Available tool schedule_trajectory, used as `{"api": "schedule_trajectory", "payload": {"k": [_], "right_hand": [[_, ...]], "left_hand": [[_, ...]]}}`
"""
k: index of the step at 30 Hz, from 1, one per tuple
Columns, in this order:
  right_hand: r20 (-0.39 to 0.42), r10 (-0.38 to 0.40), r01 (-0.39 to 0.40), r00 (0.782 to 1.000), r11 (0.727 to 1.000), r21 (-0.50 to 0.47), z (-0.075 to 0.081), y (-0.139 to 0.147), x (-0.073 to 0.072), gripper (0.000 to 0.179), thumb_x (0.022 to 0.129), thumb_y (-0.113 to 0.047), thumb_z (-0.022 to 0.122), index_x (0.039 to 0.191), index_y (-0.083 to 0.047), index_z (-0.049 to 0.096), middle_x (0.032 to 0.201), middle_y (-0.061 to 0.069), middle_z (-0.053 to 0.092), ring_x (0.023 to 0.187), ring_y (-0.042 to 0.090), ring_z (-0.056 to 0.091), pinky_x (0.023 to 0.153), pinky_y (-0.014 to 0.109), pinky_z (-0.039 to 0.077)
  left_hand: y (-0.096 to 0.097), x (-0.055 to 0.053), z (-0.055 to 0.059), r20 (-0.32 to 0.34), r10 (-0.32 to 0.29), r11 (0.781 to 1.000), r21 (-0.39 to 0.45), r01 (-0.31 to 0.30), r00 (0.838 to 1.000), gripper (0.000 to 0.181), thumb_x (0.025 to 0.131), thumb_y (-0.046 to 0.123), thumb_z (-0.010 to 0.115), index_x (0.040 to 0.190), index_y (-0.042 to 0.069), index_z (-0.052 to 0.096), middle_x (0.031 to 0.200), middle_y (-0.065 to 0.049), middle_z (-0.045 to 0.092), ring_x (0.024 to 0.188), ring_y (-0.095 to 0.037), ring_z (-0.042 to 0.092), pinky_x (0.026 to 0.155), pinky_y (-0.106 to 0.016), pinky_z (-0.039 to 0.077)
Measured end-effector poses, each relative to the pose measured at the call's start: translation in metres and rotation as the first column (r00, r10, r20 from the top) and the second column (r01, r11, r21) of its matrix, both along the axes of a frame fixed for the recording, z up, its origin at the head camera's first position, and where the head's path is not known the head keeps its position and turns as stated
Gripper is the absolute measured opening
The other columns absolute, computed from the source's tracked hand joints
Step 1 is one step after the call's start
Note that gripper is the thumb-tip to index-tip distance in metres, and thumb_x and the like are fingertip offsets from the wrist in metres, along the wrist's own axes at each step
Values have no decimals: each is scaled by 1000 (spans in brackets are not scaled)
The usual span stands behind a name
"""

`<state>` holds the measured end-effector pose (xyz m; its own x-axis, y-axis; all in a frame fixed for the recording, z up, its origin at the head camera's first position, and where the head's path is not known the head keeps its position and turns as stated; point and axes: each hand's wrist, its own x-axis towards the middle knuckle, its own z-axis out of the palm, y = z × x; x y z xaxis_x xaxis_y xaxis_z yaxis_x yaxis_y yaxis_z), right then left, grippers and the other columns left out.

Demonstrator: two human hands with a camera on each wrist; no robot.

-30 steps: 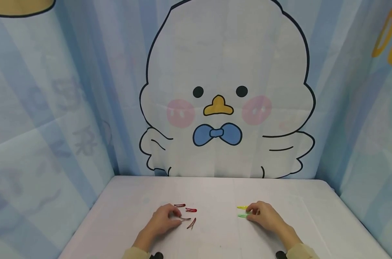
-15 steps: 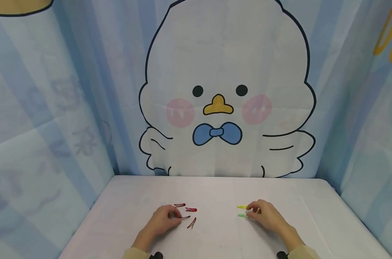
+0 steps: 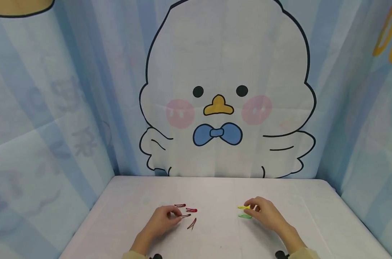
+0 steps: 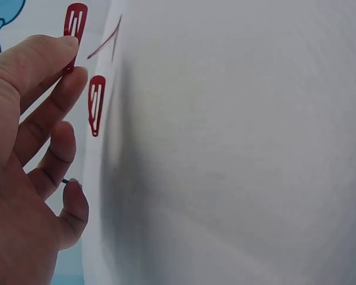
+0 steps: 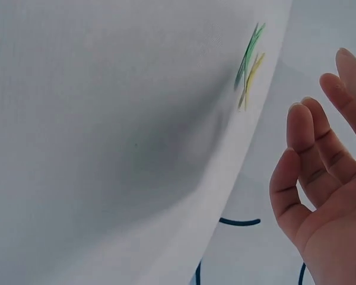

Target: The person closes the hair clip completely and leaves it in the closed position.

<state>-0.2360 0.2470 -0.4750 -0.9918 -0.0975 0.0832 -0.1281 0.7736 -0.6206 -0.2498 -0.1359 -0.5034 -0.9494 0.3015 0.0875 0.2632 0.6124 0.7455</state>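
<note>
Between thumb and forefinger, my left hand [image 3: 163, 220] pinches a red snap hair clip [image 4: 76, 19], held above the table. Beside that hand lie two red hair clips, one farther back [image 3: 180, 205] and one nearer the middle [image 3: 191, 210]. A brownish-red hair clip [image 3: 192, 224] with its two legs spread lies just to the right. My right hand [image 3: 264, 213] hovers over a yellow hair clip [image 3: 243, 207] and a green hair clip [image 3: 244, 216], its relaxed fingers apart and holding nothing. Both of these clips show spread legs in the right wrist view.
The white-covered table [image 3: 215, 237] runs back to a curtain [image 3: 215, 64] printed with a white chick in a blue bow tie. Striped blue curtains [image 3: 37, 144] close in both sides. Black wrist cameras sit at both sleeves.
My right hand has lifted and drawn slightly back from the green clip, leaving it in full sight. My left hand has barely moved, tilting the pinched red clip slightly upward.
</note>
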Motion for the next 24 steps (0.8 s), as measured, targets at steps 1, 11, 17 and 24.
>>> {"api": "schedule_trajectory", "payload": {"k": [1, 11, 17, 24], "right_hand": [[-10, 6, -6, 1000, 1000, -7, 1, -1, 1, 15, 87, -16, 80, 102, -15, 75, 87, -5, 58, 75, 14, 51, 63, 28, 44], [-107, 89, -96, 990, 993, -64, 10, -11, 10, 15, 87, -15, 79, 101, -11, 75, 87, -6, 59, 74, 10, 53, 63, 27, 45], [-172, 146, -161, 974, 984, -78, 12, -18, 14, 17, 88, -17, 79, 102, -8, 74, 87, -7, 59, 73, 6, 54, 63, 26, 46], [-210, 177, -205, 962, 972, -117, 14, -29, 18, 18, 88, -17, 79, 103, -8, 74, 91, -4, 64, 73, 4, 54, 62, 26, 47]], "left_hand": [[0, 0, 1, -7, 1, 1000, 5, -1, 1000, 8, 87, 15, 79, 92, 18, 73, 89, 9, 64, 83, -16, 52, 74, -33, 44], [4, 7, 7, -102, -5, 999, 52, 10, 995, 9, 87, 15, 79, 94, 18, 74, 92, 10, 65, 84, -17, 51, 72, -32, 41], [10, 12, 15, -97, 1, 997, 72, 6, 995, 11, 87, 17, 79, 96, 19, 74, 96, 9, 66, 85, -17, 51, 71, -31, 41], [20, 16, 27, -102, -15, 996, 91, 24, 995, 12, 88, 18, 79, 99, 20, 75, 97, 9, 66, 88, -21, 53, 72, -31, 42]]}}
